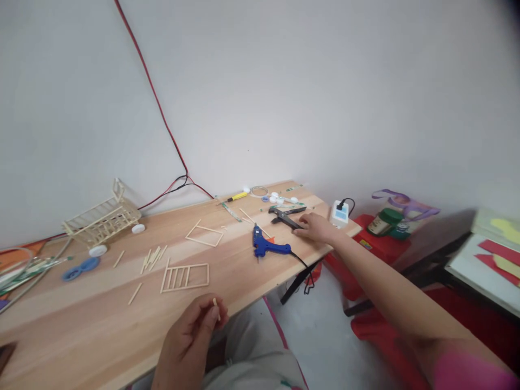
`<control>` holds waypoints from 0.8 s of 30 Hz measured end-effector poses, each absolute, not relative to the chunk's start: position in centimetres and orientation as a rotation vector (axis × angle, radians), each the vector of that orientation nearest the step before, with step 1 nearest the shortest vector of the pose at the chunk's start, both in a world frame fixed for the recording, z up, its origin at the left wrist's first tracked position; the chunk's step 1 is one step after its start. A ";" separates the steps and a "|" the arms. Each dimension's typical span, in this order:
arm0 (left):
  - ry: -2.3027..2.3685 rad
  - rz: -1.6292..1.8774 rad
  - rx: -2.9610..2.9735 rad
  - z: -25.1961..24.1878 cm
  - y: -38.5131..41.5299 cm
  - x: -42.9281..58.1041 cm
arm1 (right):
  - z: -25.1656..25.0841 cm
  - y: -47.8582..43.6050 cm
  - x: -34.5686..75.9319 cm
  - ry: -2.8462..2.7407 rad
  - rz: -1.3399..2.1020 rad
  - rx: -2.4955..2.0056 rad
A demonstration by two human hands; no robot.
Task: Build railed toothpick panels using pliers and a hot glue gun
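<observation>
My left hand (pixel 194 335), near the front edge of the table, pinches a short wooden stick (pixel 216 307) between thumb and fingers. Farther right, my right hand (pixel 314 227) has its fingers closed on the handle end of a black plier-like cutter (pixel 286 218) lying on the table. A blue hot glue gun (pixel 264 244) lies just left of that cutter, its cord running off the edge. Beyond my left hand is a flat wooden stick frame with several crossbars (pixel 179 277). A plain four-sided stick frame (pixel 204 234) lies farther back.
Several loose sticks (pixel 152 258) lie left of the frames. A stick-built basket-like model (pixel 103 222) stands at the back left, near blue round lids (pixel 81 268). A yellow-handled knife (pixel 238 197) lies by the wall. A white power socket (pixel 339 213) sits at the right edge.
</observation>
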State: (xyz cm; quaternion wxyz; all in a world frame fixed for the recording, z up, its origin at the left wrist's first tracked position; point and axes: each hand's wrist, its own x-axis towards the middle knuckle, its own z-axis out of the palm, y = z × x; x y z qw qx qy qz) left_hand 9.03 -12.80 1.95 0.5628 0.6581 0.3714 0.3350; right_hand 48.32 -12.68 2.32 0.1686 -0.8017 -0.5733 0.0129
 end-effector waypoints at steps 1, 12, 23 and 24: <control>0.883 0.774 1.530 2.0 -12.9 9.3 | 1.9 -12.6 48.5 -1.611 0.079 -2.298; 0.891 0.833 1.137 4.2 -12.5 11.0 | 6.0 -17.1 44.2 -1.271 0.454 -1.759; 0.629 0.783 1.337 8.0 -13.7 11.9 | 5.5 -22.8 32.6 -1.134 1.421 -1.054; 0.608 0.747 1.320 8.2 -14.0 11.7 | 5.2 -22.5 31.8 -1.141 1.452 -1.013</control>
